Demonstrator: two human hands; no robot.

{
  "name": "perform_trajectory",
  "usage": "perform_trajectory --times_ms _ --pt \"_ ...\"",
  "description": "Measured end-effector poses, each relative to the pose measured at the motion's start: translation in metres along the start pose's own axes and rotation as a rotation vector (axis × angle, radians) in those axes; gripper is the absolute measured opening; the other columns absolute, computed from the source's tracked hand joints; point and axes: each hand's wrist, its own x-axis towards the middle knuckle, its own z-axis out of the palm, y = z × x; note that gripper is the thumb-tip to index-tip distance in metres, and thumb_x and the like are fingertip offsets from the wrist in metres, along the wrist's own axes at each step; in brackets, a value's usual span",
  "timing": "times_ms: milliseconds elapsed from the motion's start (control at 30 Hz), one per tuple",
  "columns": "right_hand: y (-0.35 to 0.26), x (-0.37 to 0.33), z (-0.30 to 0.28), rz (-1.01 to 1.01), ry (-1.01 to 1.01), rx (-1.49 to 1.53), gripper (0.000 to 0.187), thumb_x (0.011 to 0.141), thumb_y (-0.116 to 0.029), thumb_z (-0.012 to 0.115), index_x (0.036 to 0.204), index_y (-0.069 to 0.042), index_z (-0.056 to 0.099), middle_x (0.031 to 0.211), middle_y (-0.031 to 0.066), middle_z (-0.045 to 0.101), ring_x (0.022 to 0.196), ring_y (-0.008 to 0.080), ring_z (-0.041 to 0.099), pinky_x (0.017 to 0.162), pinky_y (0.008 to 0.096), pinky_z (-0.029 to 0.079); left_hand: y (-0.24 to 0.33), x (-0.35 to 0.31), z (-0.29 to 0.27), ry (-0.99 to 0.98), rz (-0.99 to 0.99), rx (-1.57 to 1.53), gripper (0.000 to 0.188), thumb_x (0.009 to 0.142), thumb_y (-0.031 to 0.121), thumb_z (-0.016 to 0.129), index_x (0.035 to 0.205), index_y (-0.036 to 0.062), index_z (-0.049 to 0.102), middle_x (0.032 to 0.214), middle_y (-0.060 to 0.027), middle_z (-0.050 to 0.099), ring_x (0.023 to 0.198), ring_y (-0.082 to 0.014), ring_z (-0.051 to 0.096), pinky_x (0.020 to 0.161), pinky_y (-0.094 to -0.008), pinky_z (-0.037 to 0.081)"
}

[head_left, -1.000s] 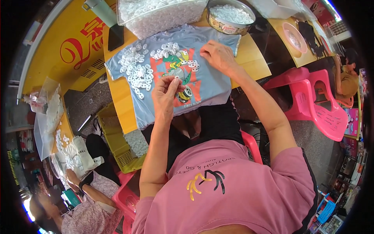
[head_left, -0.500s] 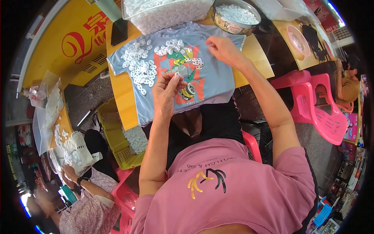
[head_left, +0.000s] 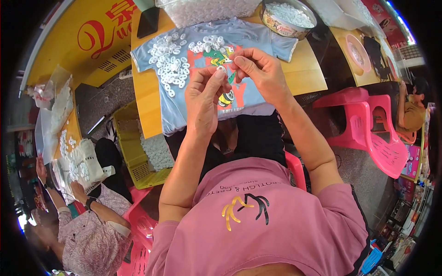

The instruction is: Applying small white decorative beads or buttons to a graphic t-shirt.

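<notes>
A grey-blue T-shirt (head_left: 172, 110) with a cartoon print is spread over the yellow table. On its left half lies a heap of small white oval plastic pieces with two holes (head_left: 171, 57), and a smaller cluster sits near the collar. Above the shirt, my left hand (head_left: 202, 99) pinches one white oval piece (head_left: 222, 69) between thumb and fingertips. Close to its right, my right hand (head_left: 264, 76) has thumb and forefinger pressed together; whatever they hold is too small to make out. Both hands hide part of the print.
Along the table's far side stand a clear bin of white pieces (head_left: 207, 13), a round tin (head_left: 282, 26) and a black phone (head_left: 148, 22). A yellow crate (head_left: 133, 163) is below left, pink chairs (head_left: 354, 122) to the right. At left, another person (head_left: 94, 221) handles white pieces.
My right hand has come from the shirt's right side over to my left hand. My left hand has risen slightly, still pinching the oval piece. The view has shifted a little.
</notes>
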Motion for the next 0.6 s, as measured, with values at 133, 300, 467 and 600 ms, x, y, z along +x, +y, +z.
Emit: perform_trajectory --times_ms 133,300,467,600 --pt "-0.01 -0.007 0.011 -0.041 0.019 0.065 0.02 0.097 -0.018 0.059 0.103 0.002 0.062 0.084 0.0043 0.064 0.068 0.0079 0.057 0.064 0.0226 0.049 0.01 -0.011 0.01 0.007 0.015 -0.028 0.017 0.091 0.013 0.067 0.1 0.0005 0.059 0.086 -0.0054 0.063 0.072 -0.0109 0.059 0.069 -0.026 0.05" --pt "-0.014 -0.013 0.02 -0.019 0.021 0.066 0.018 0.097 -0.02 0.059 0.097 -0.002 0.061 0.081 0.0013 0.062 0.069 0.0068 0.055 0.063 0.0218 0.047 0.018 -0.019 0.02 -0.021 0.08 -0.009 0.018 0.092 0.013 0.066 0.1 -0.0007 0.059 0.083 -0.0072 0.065 0.074 -0.0111 0.061 0.07 -0.0252 0.05" --pt "-0.014 -0.016 0.027 -0.056 0.046 0.058 0.021 0.099 -0.023 0.056 0.097 -0.002 0.06 0.08 -0.0012 0.059 0.068 0.0055 0.05 0.062 0.0204 0.042 0.018 -0.021 0.021 -0.018 0.111 0.029 0.018 0.092 0.013 0.065 0.1 -0.0012 0.059 0.082 -0.0078 0.066 0.074 -0.0119 0.062 0.071 -0.0251 0.05" --pt "-0.014 -0.016 0.03 -0.053 0.051 0.078 0.021 0.099 -0.023 0.056 0.097 -0.002 0.06 0.081 -0.0014 0.059 0.068 0.0052 0.05 0.062 0.0201 0.042 0.017 -0.022 0.02 -0.019 0.138 0.048 0.018 0.092 0.014 0.065 0.1 -0.001 0.059 0.082 -0.0081 0.066 0.074 -0.0123 0.062 0.071 -0.0249 0.05"
